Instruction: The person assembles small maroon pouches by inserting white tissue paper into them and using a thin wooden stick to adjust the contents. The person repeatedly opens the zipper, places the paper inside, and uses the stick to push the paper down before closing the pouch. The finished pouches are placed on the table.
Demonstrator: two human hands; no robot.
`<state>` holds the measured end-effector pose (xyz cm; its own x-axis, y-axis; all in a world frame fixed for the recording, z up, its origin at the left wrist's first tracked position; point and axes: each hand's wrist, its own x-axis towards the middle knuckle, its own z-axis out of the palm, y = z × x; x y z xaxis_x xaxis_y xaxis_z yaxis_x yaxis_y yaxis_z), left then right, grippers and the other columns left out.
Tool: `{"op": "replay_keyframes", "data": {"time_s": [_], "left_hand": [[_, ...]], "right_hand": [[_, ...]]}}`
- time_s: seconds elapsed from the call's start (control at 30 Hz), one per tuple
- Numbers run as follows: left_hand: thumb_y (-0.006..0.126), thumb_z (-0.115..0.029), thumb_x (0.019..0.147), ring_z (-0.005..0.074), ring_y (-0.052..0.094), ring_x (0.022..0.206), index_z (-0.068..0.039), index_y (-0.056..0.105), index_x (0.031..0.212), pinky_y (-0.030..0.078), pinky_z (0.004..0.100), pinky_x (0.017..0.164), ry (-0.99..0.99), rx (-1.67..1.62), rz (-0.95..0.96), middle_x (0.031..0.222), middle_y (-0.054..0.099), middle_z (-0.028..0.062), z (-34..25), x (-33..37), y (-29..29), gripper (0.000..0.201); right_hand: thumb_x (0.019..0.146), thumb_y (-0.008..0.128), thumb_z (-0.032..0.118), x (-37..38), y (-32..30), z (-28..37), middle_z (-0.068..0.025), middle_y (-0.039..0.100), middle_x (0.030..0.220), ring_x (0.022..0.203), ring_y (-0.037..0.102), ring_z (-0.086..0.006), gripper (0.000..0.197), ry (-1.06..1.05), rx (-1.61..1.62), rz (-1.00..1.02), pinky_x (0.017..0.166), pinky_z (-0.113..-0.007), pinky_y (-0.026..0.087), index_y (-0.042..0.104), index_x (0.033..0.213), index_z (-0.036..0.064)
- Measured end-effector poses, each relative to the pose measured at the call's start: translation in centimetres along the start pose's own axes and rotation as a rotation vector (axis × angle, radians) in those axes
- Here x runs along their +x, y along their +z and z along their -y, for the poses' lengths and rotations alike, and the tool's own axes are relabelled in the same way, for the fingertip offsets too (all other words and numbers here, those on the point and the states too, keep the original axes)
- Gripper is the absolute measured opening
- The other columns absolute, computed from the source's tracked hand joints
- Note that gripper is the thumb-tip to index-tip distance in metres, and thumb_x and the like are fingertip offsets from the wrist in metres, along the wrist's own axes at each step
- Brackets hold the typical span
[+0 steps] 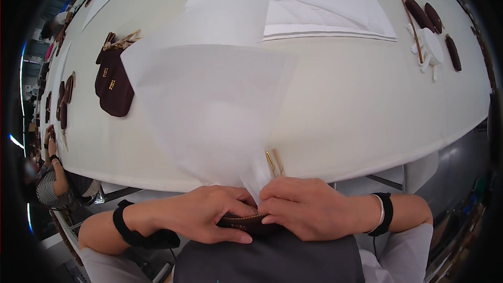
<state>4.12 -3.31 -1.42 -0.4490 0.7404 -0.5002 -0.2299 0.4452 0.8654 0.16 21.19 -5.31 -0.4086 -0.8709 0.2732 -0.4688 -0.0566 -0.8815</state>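
Close to my body, a small dark brown zippered pouch lies between my hands, its gold zipper teeth parted along the top. My left hand grips its left side, thumb along the front and fingertips at the mouth. A large sheet of thin white tissue paper narrows down to the mouth, crumpled at its lower end. My right hand pinches that crumpled end against the pouch's right edge; its fingertips are partly hidden. Just beyond my right hand stick up a gold metal piece and a tan strip.
Dark brown pouches with beige cords lie at the left on the pale table. A stack of white sheets spreads across the far side. At the right are more brown pouches and a white bundle. Another person sits far left.
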Motion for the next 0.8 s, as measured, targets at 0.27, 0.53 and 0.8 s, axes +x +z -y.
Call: {"op": "replay_keyframes", "data": {"time_s": [0.27,0.53,0.8], "left_hand": [[0.077,-0.026,0.091,0.0283,0.064,0.083,-0.002,0.071,0.098,0.049,0.0362,0.065,-0.004,0.143,-0.095,0.103,0.063,0.0138,-0.7,0.7,1.6,0.026],[0.069,-0.025,0.096,0.0281,0.058,0.083,-0.001,0.069,0.105,0.046,0.0398,0.074,0.206,0.081,-0.242,0.102,0.058,0.0121,-1.0,0.8,-0.6,0.025],[0.087,-0.019,0.076,0.0230,0.066,0.096,-0.007,0.075,0.106,0.053,0.0321,0.084,0.210,0.346,-0.682,0.103,0.073,0.0073,-2.3,0.1,-3.6,0.034]], "right_hand": [[0.091,0.068,0.009,-0.5,0.3,0.1,-0.0121,0.052,0.096,0.080,0.059,-0.0296,0.013,0.006,0.009,0.006,0.067,-0.039,0.050,0.057,0.095,0.0012],[0.087,0.074,0.008,2.0,-2.0,1.0,-0.0087,0.062,0.098,0.079,0.062,-0.0242,0.013,0.057,-0.005,-0.157,0.064,-0.034,0.050,0.064,0.094,0.0035],[0.094,0.067,0.012,2.2,-5.7,-1.1,-0.0102,0.059,0.083,0.070,0.057,-0.0258,0.012,0.266,-0.015,-0.139,0.063,-0.035,0.046,0.062,0.090,0.0025]]}}
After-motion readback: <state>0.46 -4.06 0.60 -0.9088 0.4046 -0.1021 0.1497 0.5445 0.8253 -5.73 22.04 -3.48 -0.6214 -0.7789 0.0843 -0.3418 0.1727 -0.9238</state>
